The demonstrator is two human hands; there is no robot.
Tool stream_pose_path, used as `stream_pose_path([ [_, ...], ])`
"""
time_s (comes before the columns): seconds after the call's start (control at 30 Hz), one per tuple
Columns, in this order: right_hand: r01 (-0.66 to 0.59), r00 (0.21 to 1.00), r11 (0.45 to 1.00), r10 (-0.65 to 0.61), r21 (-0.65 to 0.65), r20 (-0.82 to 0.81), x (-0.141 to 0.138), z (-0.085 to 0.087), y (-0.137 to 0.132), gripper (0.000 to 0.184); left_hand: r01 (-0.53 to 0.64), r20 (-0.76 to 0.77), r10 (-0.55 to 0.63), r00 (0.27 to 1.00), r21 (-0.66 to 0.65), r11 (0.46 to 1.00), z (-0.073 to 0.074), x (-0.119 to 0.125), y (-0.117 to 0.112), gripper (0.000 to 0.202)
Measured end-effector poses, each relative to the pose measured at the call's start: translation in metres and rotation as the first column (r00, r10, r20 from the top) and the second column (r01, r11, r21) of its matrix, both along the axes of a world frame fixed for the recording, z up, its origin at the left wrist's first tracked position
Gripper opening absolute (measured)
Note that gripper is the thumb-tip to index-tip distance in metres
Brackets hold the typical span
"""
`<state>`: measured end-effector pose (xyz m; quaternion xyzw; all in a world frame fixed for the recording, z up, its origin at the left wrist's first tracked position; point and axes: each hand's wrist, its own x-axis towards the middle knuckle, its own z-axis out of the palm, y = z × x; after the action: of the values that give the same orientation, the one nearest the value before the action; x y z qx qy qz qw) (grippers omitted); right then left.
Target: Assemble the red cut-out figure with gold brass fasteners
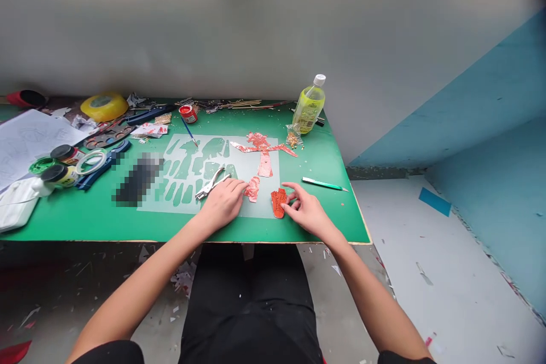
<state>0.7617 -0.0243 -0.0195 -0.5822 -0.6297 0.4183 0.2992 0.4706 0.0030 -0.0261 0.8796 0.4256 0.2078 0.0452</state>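
My left hand rests palm down on the table, its fingers extended and lying loosely together. Its fingertips reach the edge of a small pink-red patterned cut-out. Beside that hand, partly behind it, is a silver hand-held hole punch. My right hand has its thumb and a finger at the right edge of an orange-red cut-out with dark lines, while its index finger stretches out above. Farther back lies a pink-red figure of cut-out parts, arms spread.
A translucent sheet with shaped openings covers mid-table. A green craft knife lies right, below a yellow-green bottle and a bag of small fasteners. A red paint jar, brush and tape roll are further left.
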Motion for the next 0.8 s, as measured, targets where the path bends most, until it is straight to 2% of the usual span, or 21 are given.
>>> stream_pose_path([
  [0.07,0.128,0.972,0.991,-0.133,-0.035,-0.196,-0.003,0.0,0.0,0.062,0.05,-0.034,-0.049,0.998,0.02,0.999,0.0,-0.002,0.0,0.036],
  [0.13,0.263,0.872,0.961,-0.273,-0.082,-0.407,-0.008,-0.002,0.0,0.062,0.083,-0.106,-0.081,0.991,0.014,0.996,0.0,-0.003,0.001,0.038],
  [0.2,0.325,0.782,0.934,-0.354,-0.149,-0.514,-0.014,-0.004,0.001,0.059,0.113,-0.179,-0.11,0.978,0.006,0.994,0.0,-0.001,0.0,0.04],
  [0.23,0.326,0.779,0.928,-0.373,-0.182,-0.504,-0.017,-0.005,0.001,0.057,0.124,-0.207,-0.12,0.971,0.008,0.992,0.0,0.001,-0.002,0.041],
  [0.3,0.274,0.867,0.932,-0.347,-0.239,-0.359,-0.021,-0.006,0.002,0.052,0.134,-0.241,-0.123,0.963,0.032,0.99,0.0,0.007,-0.007,0.042],
  [0.37,0.157,0.968,0.935,-0.21,-0.319,-0.139,-0.023,-0.002,0.001,0.052,0.138,-0.257,-0.119,0.959,0.058,0.989,0.0,0.013,-0.015,0.044],
  [0.4,0.085,0.993,0.925,-0.11,-0.37,-0.046,-0.024,0.003,-0.002,0.056,0.138,-0.258,-0.117,0.959,0.066,0.988,0.0,0.015,-0.019,0.044],
  [0.47,-0.012,0.991,0.898,0.07,-0.44,0.116,-0.022,0.013,-0.009,0.067,0.133,-0.25,-0.112,0.962,0.068,0.989,-0.001,0.018,-0.027,0.045],
  [0.53,-0.019,0.922,0.935,0.153,-0.354,0.356,-0.018,0.024,-0.019,0.068,0.117,-0.229,-0.102,0.968,0.055,0.992,-0.002,0.017,-0.032,0.045],
  [0.6,-0.052,0.821,0.99,0.115,-0.127,0.559,-0.013,0.027,-0.029,0.051,0.1,-0.199,-0.091,0.976,0.035,0.994,-0.002,0.012,-0.035,0.045],
  [0.63,-0.1,0.799,0.995,0.078,0.003,0.597,-0.012,0.025,-0.033,0.04,0.095,-0.186,-0.088,0.979,0.025,0.995,-0.002,0.009,-0.036,0.044],
  [0.67,-0.156,0.797,0.979,0.047,0.129,0.602,-0.012,0.021,-0.036,0.031,0.093,-0.177,-0.088,0.98,0.018,0.996,-0.003,0.006,-0.036,0.044],
  [0.73,-0.268,0.811,0.905,0.027,0.331,0.584,-0.015,0.008,-0.037,0.033,0.107,-0.178,-0.104,0.979,0.008,0.994,-0.003,0.002,-0.034,0.045],
  [0.8,-0.333,0.803,0.841,0.016,0.426,0.596,-0.02,-0.008,-0.033,0.037,0.14,-0.193,-0.137,0.972,0.0,0.99,-0.004,0.001,-0.03,0.046],
])
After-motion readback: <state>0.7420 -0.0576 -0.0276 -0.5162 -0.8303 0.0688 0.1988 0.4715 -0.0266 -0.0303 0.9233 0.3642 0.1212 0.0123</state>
